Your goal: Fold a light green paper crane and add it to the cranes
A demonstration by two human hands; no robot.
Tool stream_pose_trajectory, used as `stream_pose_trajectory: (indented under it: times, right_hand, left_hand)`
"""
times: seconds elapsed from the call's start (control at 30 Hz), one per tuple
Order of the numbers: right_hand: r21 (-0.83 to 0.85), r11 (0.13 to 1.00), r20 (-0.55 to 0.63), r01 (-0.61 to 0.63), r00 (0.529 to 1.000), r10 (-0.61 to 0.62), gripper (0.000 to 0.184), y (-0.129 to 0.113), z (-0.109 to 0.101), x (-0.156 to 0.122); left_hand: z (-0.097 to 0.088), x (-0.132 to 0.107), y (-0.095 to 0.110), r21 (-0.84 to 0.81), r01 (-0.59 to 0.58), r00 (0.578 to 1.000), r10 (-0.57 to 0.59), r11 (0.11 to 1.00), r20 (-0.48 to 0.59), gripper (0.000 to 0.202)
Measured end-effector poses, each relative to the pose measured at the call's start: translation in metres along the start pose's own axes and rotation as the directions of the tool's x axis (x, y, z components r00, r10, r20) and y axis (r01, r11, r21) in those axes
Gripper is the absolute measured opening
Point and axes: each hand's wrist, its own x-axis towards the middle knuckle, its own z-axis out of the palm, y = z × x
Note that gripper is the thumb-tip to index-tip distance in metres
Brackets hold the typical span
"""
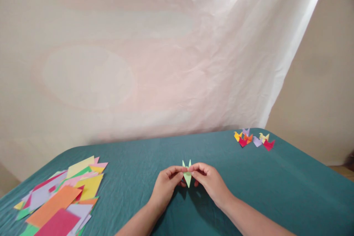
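Note:
A small light green folded paper (pixel 188 179) is held just above the middle front of the table. Two narrow points stick up at its far end, and one wider point faces me. My left hand (pixel 167 182) pinches its left side between thumb and index finger. On the opposite side, my right hand (pixel 208 180) pinches it the same way. The fingertips cover the paper's side edges, so those folds are hidden.
A loose heap of coloured paper sheets (pixel 55 202) lies at the left of the table. Several folded paper birds (pixel 242 142) in red, orange, yellow and purple stand at the far right. A green cloth (pixel 132 177) covers the table; a pale sheet (pixel 166 62) hangs behind.

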Motion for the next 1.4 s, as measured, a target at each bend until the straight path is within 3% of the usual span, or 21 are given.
stream_pose_trajectory:
  times: [0.17,0.47,0.7,1.13,1.4]
  right_hand:
    - [0.09,0.996,0.063,-0.002,0.998,-0.004,0.019,0.0015,-0.0006,-0.0002]
    - [0.161,0.987,0.096,-0.023,0.995,0.008,0.028,0.0001,-0.0021,0.0006]
    - [0.169,0.986,0.097,0.001,0.995,-0.017,0.031,0.0015,-0.0019,0.0016]
    - [0.191,0.98,0.098,-0.048,0.995,0.03,0.031,0.0016,-0.0027,0.0019]
    - [0.169,0.984,0.039,-0.051,0.998,0.045,0.032,0.0054,-0.0031,0.0047]
  left_hand:
    - [-0.0024,0.0016,0.0009,-0.088,0.023,0.999,-0.025,0.996,-0.029,0.035]
    - [-0.0055,0.002,0.0014,-0.094,0.008,1.0,-0.009,0.995,-0.008,0.034]
    - [-0.0057,0.0018,0.0014,-0.163,0.066,0.998,-0.064,0.984,0.017,0.036]
    - [-0.0034,0.0019,0.0006,-0.166,0.058,0.998,-0.054,0.984,0.026,0.035]
    - [0.0006,0.0004,0.0029,-0.15,0.048,0.998,-0.042,0.987,0.043,0.037]
